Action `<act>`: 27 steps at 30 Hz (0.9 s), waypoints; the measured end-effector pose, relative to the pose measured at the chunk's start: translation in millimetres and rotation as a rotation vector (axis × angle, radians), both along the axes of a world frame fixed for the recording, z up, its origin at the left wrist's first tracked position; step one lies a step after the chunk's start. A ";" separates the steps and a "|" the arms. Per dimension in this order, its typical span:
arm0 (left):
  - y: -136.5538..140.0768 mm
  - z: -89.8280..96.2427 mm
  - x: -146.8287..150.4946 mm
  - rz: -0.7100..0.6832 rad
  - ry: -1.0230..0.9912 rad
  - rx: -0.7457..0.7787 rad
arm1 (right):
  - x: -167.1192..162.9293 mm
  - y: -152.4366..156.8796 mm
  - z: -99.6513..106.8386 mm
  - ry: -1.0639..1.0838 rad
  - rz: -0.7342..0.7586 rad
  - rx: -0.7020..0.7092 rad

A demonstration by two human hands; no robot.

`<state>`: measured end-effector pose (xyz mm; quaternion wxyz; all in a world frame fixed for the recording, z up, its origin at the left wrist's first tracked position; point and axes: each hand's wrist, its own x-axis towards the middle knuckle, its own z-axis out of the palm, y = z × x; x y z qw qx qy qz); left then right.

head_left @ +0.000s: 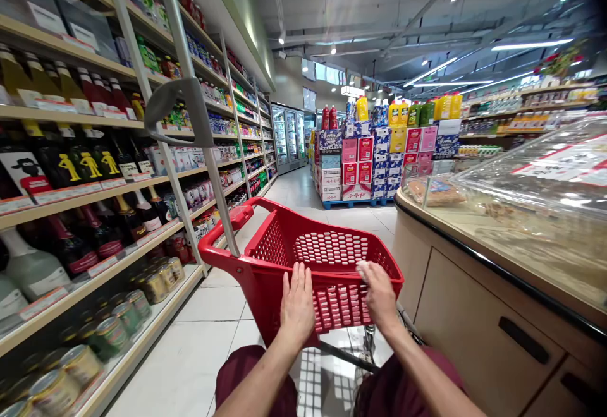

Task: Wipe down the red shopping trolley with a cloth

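A red plastic shopping cart (263, 281) stands side-on in front of me, its perforated basket tilted and its grey metal handle post (220, 196) rising at the left. My left hand (298, 303) lies flat on the near side of the basket, fingers straight and together, tips at the rim. Farther right, my right hand (379, 294) is closed at the near rim. A small white wad (362, 268), like a tissue or cloth, shows at its fingertips. From here the basket's floor is mostly hidden.
Shelves (118, 189) of bottles and cans line the left side. A bakery counter (478, 265) with a clear cover stands close on the right. Ahead are stacked drink cartons (358, 164) on a blue pallet, with glass-door fridges (288, 132) beyond.
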<state>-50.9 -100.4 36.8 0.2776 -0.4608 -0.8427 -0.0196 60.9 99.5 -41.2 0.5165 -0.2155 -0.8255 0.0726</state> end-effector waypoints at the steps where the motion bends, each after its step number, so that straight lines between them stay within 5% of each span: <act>1: 2.3 -1.7 2.4 0.011 -0.003 0.003 | -6.1 -7.4 2.7 -0.024 0.072 0.035; 4: 3.3 -5.5 3.9 0.014 -0.008 -0.005 | -1.4 -5.7 1.7 -0.080 0.155 0.067; 10: 3.8 -11.1 6.1 0.026 0.002 0.028 | 19.0 22.5 -9.2 0.017 -0.126 -0.055; 16: 2.2 -11.1 8.1 0.027 0.010 0.018 | -6.7 -11.8 1.6 -0.084 0.139 0.129; 21: 3.7 -13.6 9.1 0.045 0.007 0.036 | 24.6 24.6 -14.2 0.017 -0.108 -0.003; 23: 6.0 -14.4 10.2 0.048 0.001 0.039 | 12.1 10.9 -10.6 0.044 -0.110 0.001; 27: 5.4 -11.8 9.6 0.039 -0.001 0.014 | -28.1 -41.1 6.6 -0.009 0.147 0.121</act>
